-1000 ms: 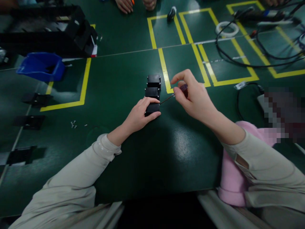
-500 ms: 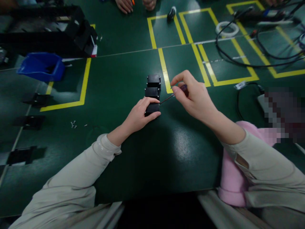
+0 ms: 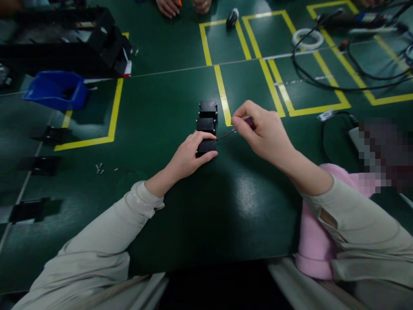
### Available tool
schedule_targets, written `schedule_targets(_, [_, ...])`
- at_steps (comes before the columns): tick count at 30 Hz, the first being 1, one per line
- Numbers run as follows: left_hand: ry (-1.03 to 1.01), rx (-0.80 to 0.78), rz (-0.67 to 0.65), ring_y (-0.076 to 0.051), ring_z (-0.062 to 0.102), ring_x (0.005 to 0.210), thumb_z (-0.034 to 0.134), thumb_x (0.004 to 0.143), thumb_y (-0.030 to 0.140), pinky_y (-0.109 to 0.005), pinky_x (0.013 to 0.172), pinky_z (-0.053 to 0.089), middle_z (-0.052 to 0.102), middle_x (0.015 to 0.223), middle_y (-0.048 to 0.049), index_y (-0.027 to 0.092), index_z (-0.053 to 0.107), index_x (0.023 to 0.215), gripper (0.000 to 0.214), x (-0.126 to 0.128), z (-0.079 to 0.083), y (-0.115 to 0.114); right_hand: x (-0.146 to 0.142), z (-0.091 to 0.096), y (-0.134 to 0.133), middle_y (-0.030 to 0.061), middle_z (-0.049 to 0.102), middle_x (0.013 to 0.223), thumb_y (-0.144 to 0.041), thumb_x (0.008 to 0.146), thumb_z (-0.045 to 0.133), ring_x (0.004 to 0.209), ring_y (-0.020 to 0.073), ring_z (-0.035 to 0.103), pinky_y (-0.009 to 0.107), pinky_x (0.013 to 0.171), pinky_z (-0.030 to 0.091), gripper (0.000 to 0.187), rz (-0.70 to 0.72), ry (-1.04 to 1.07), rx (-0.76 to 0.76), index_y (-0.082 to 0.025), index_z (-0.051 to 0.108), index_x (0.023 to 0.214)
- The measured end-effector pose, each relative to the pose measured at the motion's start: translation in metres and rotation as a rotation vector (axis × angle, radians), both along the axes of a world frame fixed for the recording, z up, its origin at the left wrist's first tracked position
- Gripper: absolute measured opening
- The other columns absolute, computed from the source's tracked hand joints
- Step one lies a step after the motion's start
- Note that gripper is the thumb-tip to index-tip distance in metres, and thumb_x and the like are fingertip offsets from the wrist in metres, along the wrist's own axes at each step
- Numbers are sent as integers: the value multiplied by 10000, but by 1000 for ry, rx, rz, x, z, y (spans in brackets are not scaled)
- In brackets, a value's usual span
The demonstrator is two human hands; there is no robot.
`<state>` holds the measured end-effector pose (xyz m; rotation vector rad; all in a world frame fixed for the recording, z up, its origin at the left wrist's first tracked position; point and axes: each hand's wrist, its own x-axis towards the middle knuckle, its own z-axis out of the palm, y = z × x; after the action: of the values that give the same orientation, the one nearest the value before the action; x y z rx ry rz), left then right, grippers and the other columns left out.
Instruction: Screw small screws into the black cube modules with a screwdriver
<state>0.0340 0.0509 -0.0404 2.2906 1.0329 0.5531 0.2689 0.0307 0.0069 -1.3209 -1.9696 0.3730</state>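
Observation:
Three small black box-shaped parts stand in a row on the green table. My left hand (image 3: pixel 189 154) grips the nearest black box (image 3: pixel 206 147) between thumb and fingers. Behind it, close together, are the middle black box (image 3: pixel 205 125) and the far black box (image 3: pixel 208 107), with small shiny screws at their corners. My right hand (image 3: pixel 263 131) is closed around the dark handle of a screwdriver (image 3: pixel 227 134). Its thin shaft slants down to the left, and the tip meets the right side of the nearest box, by my left fingertips.
Loose screws (image 3: pixel 100 168) lie left of my left hand. A blue bin (image 3: pixel 55 91), a large black case (image 3: pixel 97 43) and several dark parts (image 3: pixel 27 211) are at the left. Black cable (image 3: pixel 309 79) and a white ring (image 3: pixel 307 39) lie right. Another person's hands (image 3: pixel 169 6) show at the top.
The fingers of my right hand have shifted slightly on the screwdriver handle, the knuckles now a little lower. My left hand and the boxes stay in place.

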Motion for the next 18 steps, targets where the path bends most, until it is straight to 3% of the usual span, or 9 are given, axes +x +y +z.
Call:
schedule_targets(4, [3, -6, 3, -256, 581, 1150, 585, 941, 496, -374, 1017, 444, 615, 1266, -75, 212, 566, 1267, 433, 0, 0, 0, -1, 1, -1, -37, 548, 670, -296, 968, 466, 552, 121, 506, 280, 603, 385, 171, -2, 40, -22, -218, 555, 1091])
schedule_targets(10, [2, -1, -1, -251, 580, 1141, 586, 940, 504, -362, 1010, 442, 616, 1260, -71, 210, 567, 1268, 440, 0, -1, 0, -1, 1, 0, -17, 568, 692, -372, 977, 481, 602, 124, 537, 273, 602, 381, 173, 2, 23, 8, -225, 562, 937])
schedule_targets(15, [4, 11, -2, -247, 582, 1141, 588, 948, 474, -358, 1001, 441, 616, 1256, -70, 205, 566, 1268, 418, 0, -1, 0, -1, 1, -1, -43, 522, 656, -311, 977, 470, 544, 119, 491, 284, 597, 377, 151, 9, 53, -7, -226, 542, 1079])
schedule_targets(18, [-4, 10, -4, -248, 583, 1140, 592, 947, 472, -360, 1001, 441, 619, 1253, -70, 204, 568, 1265, 415, -1, -1, -1, -1, 1, -1, -37, 537, 665, -347, 978, 482, 565, 121, 509, 281, 600, 377, 142, 14, 49, 1, -232, 554, 1019])
